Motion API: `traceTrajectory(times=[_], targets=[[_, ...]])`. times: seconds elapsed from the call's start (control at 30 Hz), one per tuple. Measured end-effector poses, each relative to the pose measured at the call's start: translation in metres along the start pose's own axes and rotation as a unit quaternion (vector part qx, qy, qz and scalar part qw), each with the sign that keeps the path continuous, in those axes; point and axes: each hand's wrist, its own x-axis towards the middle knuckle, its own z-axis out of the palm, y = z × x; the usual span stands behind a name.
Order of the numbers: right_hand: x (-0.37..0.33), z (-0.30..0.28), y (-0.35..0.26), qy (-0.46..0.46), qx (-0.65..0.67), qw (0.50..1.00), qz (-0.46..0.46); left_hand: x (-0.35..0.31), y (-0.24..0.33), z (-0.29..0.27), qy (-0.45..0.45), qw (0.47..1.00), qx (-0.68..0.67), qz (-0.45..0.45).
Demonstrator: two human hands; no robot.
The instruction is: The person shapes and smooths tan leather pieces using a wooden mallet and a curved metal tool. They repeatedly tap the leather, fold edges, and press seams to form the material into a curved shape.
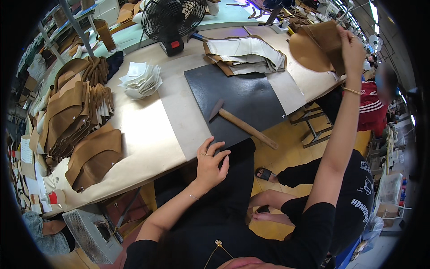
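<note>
My right hand (354,50) is stretched out to the far right, its fingers closed on the edge of a brown leather piece (330,39). That piece hangs over the table's right end, against a rounded lighter-brown piece (308,54). At the table's front edge my left hand (212,164) holds nothing, its fingers loosely apart. Just beyond it, a hammer (245,127) lies on a black mat (239,92), its wooden handle jutting over the edge. A stack of brown leather pieces with white lining (245,53) rests along the mat's far side.
Piled brown leather pieces (67,119) cover the table's left side, with one stack (95,157) near the edge. White cut pieces (141,80) lie mid-table. A black fan (173,22) stands behind. One person in black (349,201) sits close at right; another in red (371,107) is farther off.
</note>
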Motion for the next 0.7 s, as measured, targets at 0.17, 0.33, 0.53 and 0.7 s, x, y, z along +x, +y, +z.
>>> traceTrajectory(times=[0.17, 0.33, 0.53, 0.7], targets=[[-0.077, 0.118, 0.053, 0.040, -0.181, 0.982, -0.046, -0.003, -0.003, -0.010, -0.009, 1.000, 0.006, -0.004], [-0.202, 0.215, 0.130, -0.181, -0.167, 0.968, 0.051, -0.020, -0.010, -0.063, -0.012, 0.997, -0.071, -0.028], [-0.216, 0.194, 0.065, -0.030, -0.049, 0.995, 0.080, 0.013, -0.069, -0.182, 0.169, 0.959, 0.218, -0.059], [-0.261, 0.126, -0.114, -0.191, 0.269, 0.944, 0.025, 0.136, -0.131, -0.226, 0.226, 0.947, 0.228, -0.013]])
